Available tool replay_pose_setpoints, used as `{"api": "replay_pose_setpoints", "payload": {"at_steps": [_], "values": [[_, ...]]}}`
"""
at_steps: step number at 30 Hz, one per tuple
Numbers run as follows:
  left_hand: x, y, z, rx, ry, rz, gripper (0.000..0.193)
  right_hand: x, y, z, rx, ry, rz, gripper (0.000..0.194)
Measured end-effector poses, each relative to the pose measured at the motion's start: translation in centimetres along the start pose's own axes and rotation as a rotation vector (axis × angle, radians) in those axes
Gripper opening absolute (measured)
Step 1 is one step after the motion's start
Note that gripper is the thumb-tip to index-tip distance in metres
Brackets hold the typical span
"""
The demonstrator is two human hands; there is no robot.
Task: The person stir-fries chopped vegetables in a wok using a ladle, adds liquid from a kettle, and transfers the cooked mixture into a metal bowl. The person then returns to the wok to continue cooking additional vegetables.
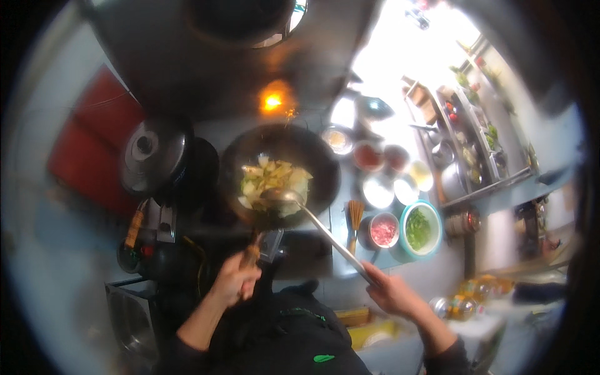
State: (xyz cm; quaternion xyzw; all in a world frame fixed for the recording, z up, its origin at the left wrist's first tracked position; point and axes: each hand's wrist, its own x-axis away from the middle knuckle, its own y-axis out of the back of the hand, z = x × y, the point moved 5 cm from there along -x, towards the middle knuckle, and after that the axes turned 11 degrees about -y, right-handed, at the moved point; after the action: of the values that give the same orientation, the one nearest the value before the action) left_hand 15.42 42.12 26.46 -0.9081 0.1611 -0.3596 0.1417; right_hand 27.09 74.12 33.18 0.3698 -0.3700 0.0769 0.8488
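Note:
My left hand (234, 280) is closed around the wooden handle of a dark wok (323, 168) at the centre of the view. In my right hand (391, 288) is the long handle of a metal ladle (281, 198). The ladle's bowl rests over chopped pale vegetables (269, 174), partly hiding them. The pieces look whitish to yellow-green, perhaps cabbage; I cannot tell exactly. Behind the wok an orange flame or glow (273, 101) shows against the dark hood.
A lidded pot (157, 154) stands left of the wok. On the right are a bamboo brush (355, 216), a bowl of chopped pink meat (384, 231), a turquoise-rimmed bowl of chopped greens (418, 229) and several seasoning bowls (368, 156). Oil bottles (464, 307) stand at lower right.

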Motion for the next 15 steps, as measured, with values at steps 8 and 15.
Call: {"api": "replay_pose_setpoints", "payload": {"at_steps": [8, 15], "values": [[2.0, 0.9, 3.3, -0.138, -0.070, 0.038, 0.050, 1.2, -0.1, -0.5, -0.138, 0.007, -0.270, 0.044], [-1.6, 0.9, 3.9, 0.166, -0.127, 0.162, 0.038, 2.1, 0.2, -1.9, -0.185, 0.316, -0.469, 0.065]]}}
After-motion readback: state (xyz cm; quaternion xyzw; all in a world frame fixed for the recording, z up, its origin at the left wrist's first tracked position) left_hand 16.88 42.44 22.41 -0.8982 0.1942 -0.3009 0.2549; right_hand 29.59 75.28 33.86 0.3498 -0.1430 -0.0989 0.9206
